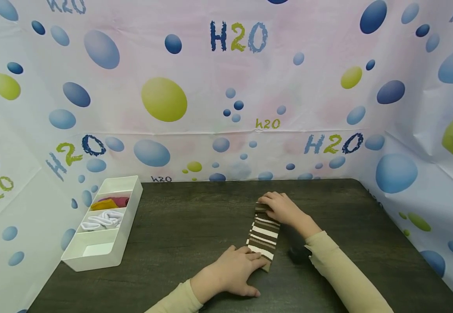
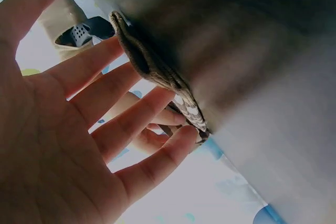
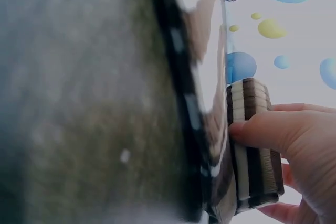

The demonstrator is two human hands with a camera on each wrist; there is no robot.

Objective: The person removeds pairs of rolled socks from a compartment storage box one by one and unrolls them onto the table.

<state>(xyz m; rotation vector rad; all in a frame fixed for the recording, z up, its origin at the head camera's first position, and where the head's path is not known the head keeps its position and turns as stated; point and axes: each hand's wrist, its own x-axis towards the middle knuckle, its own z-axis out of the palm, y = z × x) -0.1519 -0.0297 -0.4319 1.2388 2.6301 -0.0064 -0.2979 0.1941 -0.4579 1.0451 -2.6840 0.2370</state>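
Observation:
A brown, white and tan striped sock [image 1: 264,234] lies flattened and lengthwise on the dark table, appearing layered. My left hand [image 1: 234,271] rests with its fingers extended on the sock's near end. In the left wrist view those fingers [image 2: 136,121] are spread and their tips touch the sock's edge [image 2: 152,69]. At the far end is my right hand [image 1: 285,211], gripping the fabric. The right wrist view has its thumb on the striped face of the sock [image 3: 254,166], with the other fingers partly hidden behind.
On the left of the dark wooden table [image 1: 187,221] stands a white divided box [image 1: 129,226]. Its compartments hold a maroon cloth item [image 1: 122,201], a mustard one [image 1: 103,204] and a white one [image 1: 103,220]. The front compartment shows its bare bottom. A patterned curtain [image 1: 211,78] surrounds the table.

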